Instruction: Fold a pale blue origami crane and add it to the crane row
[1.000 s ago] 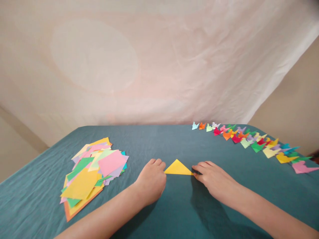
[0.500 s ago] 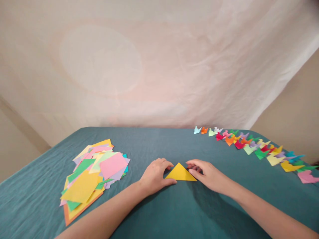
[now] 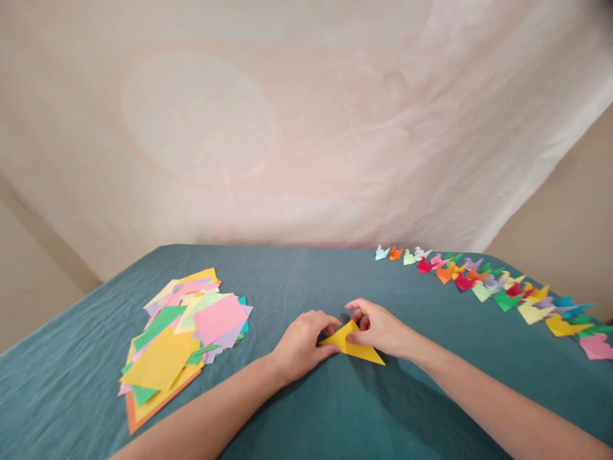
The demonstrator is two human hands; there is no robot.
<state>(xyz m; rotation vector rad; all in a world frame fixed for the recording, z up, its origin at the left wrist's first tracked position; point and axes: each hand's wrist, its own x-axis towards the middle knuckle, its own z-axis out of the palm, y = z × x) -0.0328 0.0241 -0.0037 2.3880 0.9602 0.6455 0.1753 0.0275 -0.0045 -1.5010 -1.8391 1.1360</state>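
A folded piece of yellow origami paper (image 3: 363,352) lies between my two hands at the near middle of the table, its long point toward the lower right. My left hand (image 3: 305,340) pinches its left corner, thumb in front and fingers behind. At the upper edge, my right hand (image 3: 380,327) grips the paper with the thumb pressed on its face and curled fingers behind. Part of the upper edge is hidden by the right fingers.
To the left lies a loose pile of coloured paper squares (image 3: 160,361). Several folded paper birds (image 3: 483,291) stand in rows along the right side. A dark green cloth (image 3: 287,275) covers the table, and a pale sheet (image 3: 306,128) hangs behind it.
My right hand has moved left and closed on the paper's upper edge. The paper has gone from a flat, upright triangle to a turned, partly lifted shape. My left hand stays at its left corner.
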